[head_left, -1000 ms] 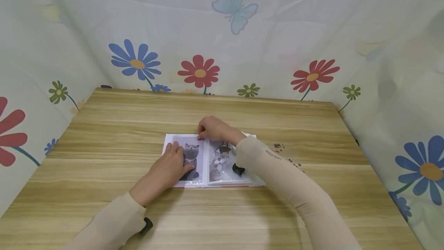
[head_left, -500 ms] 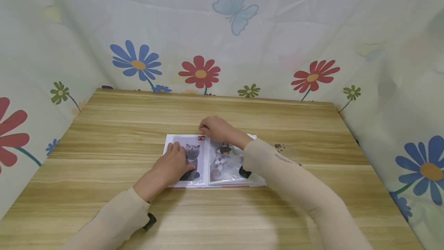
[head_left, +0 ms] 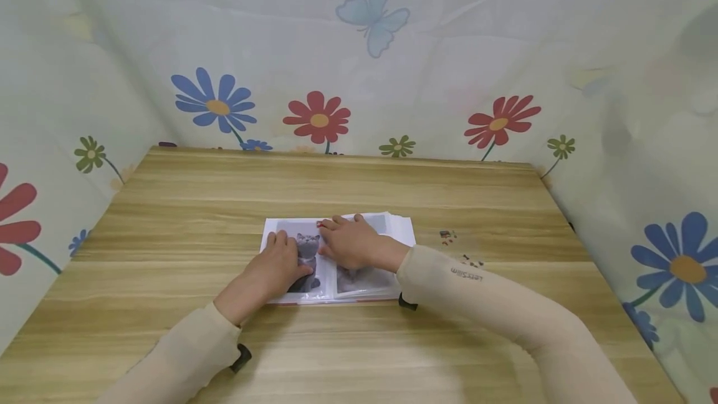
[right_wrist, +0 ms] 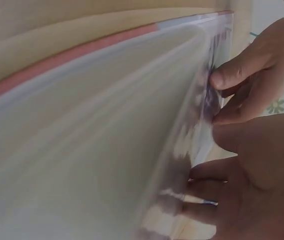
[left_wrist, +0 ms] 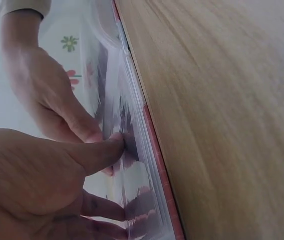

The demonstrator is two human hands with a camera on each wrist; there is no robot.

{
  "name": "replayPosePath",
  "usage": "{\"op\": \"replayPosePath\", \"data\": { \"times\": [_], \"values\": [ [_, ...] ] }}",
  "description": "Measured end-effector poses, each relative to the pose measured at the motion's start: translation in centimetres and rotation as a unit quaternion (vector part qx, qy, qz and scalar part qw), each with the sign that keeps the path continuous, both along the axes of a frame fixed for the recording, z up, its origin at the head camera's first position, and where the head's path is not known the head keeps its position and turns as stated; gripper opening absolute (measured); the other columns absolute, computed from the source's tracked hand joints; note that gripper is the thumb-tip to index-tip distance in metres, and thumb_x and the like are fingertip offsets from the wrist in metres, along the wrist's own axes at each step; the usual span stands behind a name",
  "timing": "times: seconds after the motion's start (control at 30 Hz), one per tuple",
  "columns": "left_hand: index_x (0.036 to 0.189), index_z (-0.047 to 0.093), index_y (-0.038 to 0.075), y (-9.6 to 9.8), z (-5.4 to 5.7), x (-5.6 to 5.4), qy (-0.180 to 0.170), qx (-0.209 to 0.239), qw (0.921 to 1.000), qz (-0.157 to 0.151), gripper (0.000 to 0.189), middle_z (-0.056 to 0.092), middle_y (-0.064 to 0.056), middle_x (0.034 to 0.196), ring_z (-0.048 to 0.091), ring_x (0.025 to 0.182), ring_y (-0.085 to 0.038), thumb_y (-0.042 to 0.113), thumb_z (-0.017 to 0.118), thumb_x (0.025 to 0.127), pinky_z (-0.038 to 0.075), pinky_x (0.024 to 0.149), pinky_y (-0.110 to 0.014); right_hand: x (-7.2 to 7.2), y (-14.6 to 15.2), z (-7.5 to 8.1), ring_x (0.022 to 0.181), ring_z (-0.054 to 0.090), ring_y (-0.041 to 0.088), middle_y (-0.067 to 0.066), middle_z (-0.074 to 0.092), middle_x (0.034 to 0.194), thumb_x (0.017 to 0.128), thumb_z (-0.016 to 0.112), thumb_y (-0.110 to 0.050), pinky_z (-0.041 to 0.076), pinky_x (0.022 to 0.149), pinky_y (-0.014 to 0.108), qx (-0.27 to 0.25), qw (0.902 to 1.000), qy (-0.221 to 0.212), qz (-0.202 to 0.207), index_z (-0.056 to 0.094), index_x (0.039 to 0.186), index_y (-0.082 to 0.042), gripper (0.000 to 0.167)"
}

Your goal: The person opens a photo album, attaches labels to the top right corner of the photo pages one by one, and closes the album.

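Observation:
A photo album (head_left: 401, 229) lies spread on the table, its pages in clear plastic sleeves. A grey cat picture (head_left: 308, 247) shows on its left page. My left hand (head_left: 271, 272) rests on that page, fingers out and thumb over the cat's lower part. Across the middle fold lies my right hand (head_left: 352, 243), its fingers pressing on the sleeves near the top. A small red sticker (head_left: 320, 224) shows at its fingertips. The right page's picture is mostly hidden under this hand. In the left wrist view, the left thumb (left_wrist: 104, 152) touches the shiny plastic.
Several tiny coloured bits (head_left: 447, 237) lie right of the album on the wooden table (head_left: 224, 192). A few more small bits (head_left: 472, 262) sit nearer the right sleeve. A flower-printed curtain (head_left: 437, 80) stands behind the table's far edge and along both sides.
My right hand was pinched at the album's top edge by the red sticker, then lifted off it; now it has come down onto the pages with fingers spread. The left hand has stayed in place.

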State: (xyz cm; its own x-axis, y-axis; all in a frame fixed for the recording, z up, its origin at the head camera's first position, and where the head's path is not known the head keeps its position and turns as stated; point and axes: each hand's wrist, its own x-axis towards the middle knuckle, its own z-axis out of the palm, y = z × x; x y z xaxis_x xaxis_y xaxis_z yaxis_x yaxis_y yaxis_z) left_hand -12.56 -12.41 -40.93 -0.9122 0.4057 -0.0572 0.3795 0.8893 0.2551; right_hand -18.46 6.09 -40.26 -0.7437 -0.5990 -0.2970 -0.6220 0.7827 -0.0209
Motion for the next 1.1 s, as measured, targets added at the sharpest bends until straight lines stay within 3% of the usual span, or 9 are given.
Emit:
{"op": "replayPosePath", "data": {
  "times": [0.17,0.4,0.63,0.9,1.1],
  "values": [
    [0.105,0.054,-0.017,0.1,-0.2,0.2,0.004,0.004,1.0000,-0.003,0.051,0.043,-0.019,0.093,0.045,0.093,-0.038,0.028,0.076,0.095,0.049,0.082,-0.052,0.4,-0.7,-0.1,0.155,0.024,0.026,0.002,0.031,0.168,0.109,0.042,-0.048,0.024,0.120,0.061,0.029,0.9995,0.006,-0.012,0.036,0.161,-0.011,0.064],
    [0.106,0.054,-0.018,0.1,-0.3,0.1,0.003,-0.005,1.0000,-0.008,0.052,0.044,-0.021,0.094,0.046,0.096,-0.041,0.029,0.075,0.096,0.048,0.087,-0.054,0.3,-0.7,-0.5,0.153,0.027,0.025,0.004,0.032,0.167,0.111,0.039,-0.039,0.027,0.119,0.060,0.056,0.9976,0.038,-0.010,0.034,0.162,-0.011,0.059],
    [0.103,0.053,-0.018,0.1,-0.2,-0.1,0.021,-0.002,0.9997,-0.014,0.052,0.042,-0.020,0.091,0.044,0.093,-0.040,0.027,0.076,0.095,0.046,0.087,-0.054,-0.5,-0.9,-0.1,0.153,0.026,0.025,0.005,0.033,0.166,0.110,0.040,-0.035,0.026,0.119,0.060,0.028,0.9987,0.016,-0.039,0.038,0.159,-0.009,0.055],
    [0.110,0.052,-0.022,0.1,-0.2,-0.2,-0.007,0.002,1.0000,0.000,0.055,0.044,-0.025,0.098,0.046,0.103,-0.047,0.026,0.075,0.096,0.046,0.093,-0.057,0.7,-1.4,-0.1,0.155,0.024,0.029,0.012,0.027,0.168,0.110,0.040,-0.036,0.023,0.120,0.064,0.042,0.9988,0.023,-0.001,0.032,0.161,-0.002,0.062],
    [0.116,0.050,-0.024,0.2,-0.2,-0.3,-0.024,0.001,0.9997,0.003,0.058,0.045,-0.030,0.105,0.045,0.110,-0.051,0.026,0.073,0.098,0.046,0.096,-0.059,0.5,-1.5,-0.5,0.155,0.023,0.027,0.009,0.026,0.169,0.110,0.039,-0.037,0.022,0.120,0.064,0.059,0.9977,0.031,-0.011,0.030,0.162,-0.005,0.062]
  ]
}}
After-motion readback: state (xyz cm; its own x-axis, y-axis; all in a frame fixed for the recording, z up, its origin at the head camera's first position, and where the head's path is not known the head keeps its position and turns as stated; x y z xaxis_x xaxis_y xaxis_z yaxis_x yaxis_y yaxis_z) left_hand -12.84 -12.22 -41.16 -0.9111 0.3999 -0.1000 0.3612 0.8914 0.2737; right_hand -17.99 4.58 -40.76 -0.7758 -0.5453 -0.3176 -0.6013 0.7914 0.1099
